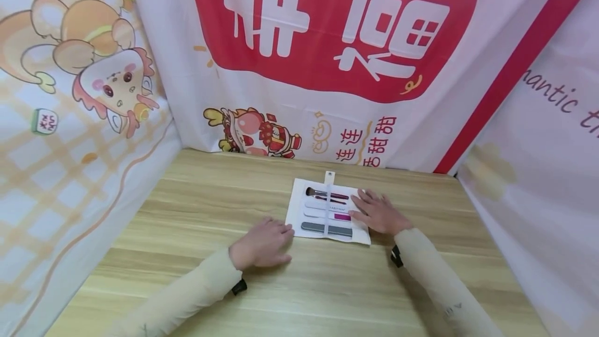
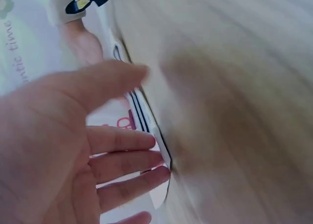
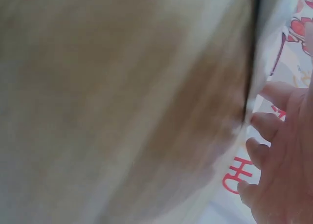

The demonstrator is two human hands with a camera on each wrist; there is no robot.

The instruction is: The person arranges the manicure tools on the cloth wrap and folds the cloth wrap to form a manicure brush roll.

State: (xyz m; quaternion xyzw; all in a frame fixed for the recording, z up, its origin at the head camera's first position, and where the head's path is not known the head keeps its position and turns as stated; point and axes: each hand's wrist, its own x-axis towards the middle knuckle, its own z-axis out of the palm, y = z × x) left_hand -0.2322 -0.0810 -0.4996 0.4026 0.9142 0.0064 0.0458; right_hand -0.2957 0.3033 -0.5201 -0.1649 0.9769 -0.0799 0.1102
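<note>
A white fold-out case point(image 1: 297, 203) lies flat and slightly turned on the table. Under its clear middle strap point(image 1: 328, 207) sit a makeup brush point(image 1: 311, 191) with a dark red handle, a second slim dark red tool point(image 1: 323, 199), a pale flat piece with a pink end point(image 1: 342, 217) and a grey nail file point(image 1: 313, 227). My left hand point(image 1: 264, 242) rests with its fingertips at the case's lower left edge, fingers extended. On the other side, my right hand point(image 1: 380, 213) lays its fingers over the right edge, spread and loosely bent.
The wood-grain table point(image 1: 327, 290) is bounded by printed cloths: a red and white one point(image 1: 290, 82) behind, a checked one point(image 1: 84, 186) at the left, a pale one point(image 1: 538, 160) at the right. A snap tab point(image 1: 329, 176) sticks out from the case's far edge.
</note>
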